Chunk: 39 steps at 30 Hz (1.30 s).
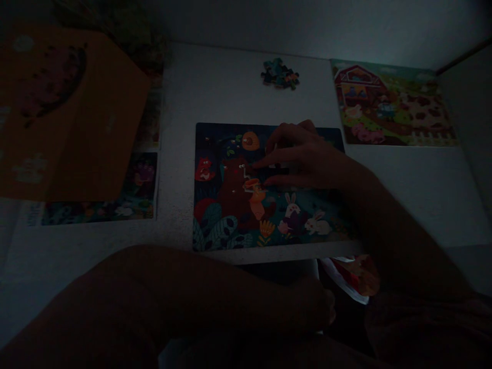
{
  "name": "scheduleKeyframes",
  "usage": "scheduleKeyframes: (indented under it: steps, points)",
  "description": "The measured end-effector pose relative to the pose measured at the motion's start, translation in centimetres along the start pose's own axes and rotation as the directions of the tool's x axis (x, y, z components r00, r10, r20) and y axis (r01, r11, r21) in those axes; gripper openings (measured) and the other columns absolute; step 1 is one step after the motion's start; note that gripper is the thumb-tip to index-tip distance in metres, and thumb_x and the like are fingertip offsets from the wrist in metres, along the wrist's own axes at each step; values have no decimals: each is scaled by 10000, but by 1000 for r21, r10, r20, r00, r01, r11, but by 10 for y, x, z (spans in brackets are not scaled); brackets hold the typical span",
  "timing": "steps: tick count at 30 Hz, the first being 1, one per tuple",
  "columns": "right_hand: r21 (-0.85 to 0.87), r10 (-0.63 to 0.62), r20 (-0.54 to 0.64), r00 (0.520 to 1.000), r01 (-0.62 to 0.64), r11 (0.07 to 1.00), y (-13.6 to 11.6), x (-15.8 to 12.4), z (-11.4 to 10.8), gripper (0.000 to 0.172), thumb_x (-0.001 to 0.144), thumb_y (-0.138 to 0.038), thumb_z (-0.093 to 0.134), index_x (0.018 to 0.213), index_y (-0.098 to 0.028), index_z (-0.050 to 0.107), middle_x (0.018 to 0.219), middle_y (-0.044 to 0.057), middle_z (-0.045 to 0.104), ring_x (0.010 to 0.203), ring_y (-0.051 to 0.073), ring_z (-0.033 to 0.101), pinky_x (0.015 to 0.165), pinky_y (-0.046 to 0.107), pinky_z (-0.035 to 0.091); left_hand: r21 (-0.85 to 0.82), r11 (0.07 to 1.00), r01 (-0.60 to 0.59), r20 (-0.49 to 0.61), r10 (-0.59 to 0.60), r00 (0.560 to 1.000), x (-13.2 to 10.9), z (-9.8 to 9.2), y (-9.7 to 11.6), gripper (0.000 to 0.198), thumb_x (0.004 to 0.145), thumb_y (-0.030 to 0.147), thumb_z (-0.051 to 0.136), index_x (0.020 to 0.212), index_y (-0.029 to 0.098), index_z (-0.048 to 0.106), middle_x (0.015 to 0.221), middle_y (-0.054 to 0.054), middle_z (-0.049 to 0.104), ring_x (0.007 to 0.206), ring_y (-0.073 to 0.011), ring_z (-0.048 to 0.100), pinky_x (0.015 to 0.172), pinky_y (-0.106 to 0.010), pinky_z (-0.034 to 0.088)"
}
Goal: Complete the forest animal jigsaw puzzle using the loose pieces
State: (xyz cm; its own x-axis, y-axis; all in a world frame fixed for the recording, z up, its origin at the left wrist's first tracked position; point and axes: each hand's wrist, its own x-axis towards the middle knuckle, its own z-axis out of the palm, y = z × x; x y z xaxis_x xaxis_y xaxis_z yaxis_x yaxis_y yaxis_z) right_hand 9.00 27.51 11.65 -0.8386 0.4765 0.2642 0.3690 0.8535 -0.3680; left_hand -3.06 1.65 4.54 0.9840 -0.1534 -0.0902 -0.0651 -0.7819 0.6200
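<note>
My right hand (pixel 303 161) rests on a colourful forest-animal jigsaw puzzle (pixel 234 205), its fingers spread over the upper right part. A pale gap in the picture shows between the fingers, and no held piece is visible. The puzzle shows a brown bear, a red fox and white rabbits. A small heap of loose jigsaw pieces (pixel 280 73) lies beyond it on the white table (pixel 177 102). My left hand (pixel 317 307) lies in deep shadow at the near table edge, its fingers curled. The dim light hides what they hold, if anything.
A farm-scene puzzle (pixel 392 105) lies at the far right. An orange box lid (pixel 65 113) is raised at the left, partly over another picture puzzle (pixel 100 189). A printed paper or card (pixel 355 277) shows below the near table edge. A wall stands behind the table.
</note>
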Motion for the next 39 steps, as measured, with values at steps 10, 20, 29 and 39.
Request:
scheduleKeyframes:
  steps: [10, 20, 29, 39]
  points:
    - [20, 80, 122, 989, -83, 996, -6, 2, 0, 396, 1287, -614, 816, 1580, -388, 957, 1533, 111, 771, 1398, 386, 746, 1300, 668, 476, 65, 998, -1, -88, 7, 996, 8, 18, 2, 443, 1095, 43, 589, 1316, 162, 954, 1028, -118, 808, 570, -168, 464, 576, -373, 374]
    - [-20, 97, 129, 987, -96, 995, -15, -1, -5, 368, 1329, -520, 748, 1612, -363, 924, 1584, 174, 679, 1427, 426, 725, 1254, 666, 508, 178, 984, 29, -154, -1, 988, 7, 26, 6, 375, 1087, 87, 702, 1285, 252, 975, 991, -63, 773, 621, -169, 491, 543, -365, 359]
    - [60, 154, 160, 975, -165, 984, -17, 5, -2, 399, 1282, -598, 773, 1629, -473, 923, 1619, 133, 739, 1439, 422, 718, 1317, 708, 551, 105, 995, -3, -119, 15, 993, 8, 24, 0, 503, 1108, 49, 527, 1338, 185, 954, 1041, -136, 804, 599, -174, 496, 576, -360, 330]
    - [59, 136, 31, 990, -137, 989, -12, 0, -11, 355, 1301, -534, 764, 1535, -345, 953, 1518, 159, 752, 1409, 411, 744, 1250, 653, 517, 62, 998, -15, -86, 20, 996, 12, 25, 0, 493, 1077, 42, 547, 1345, 148, 946, 1076, -143, 819, 660, -203, 522, 548, -368, 356]
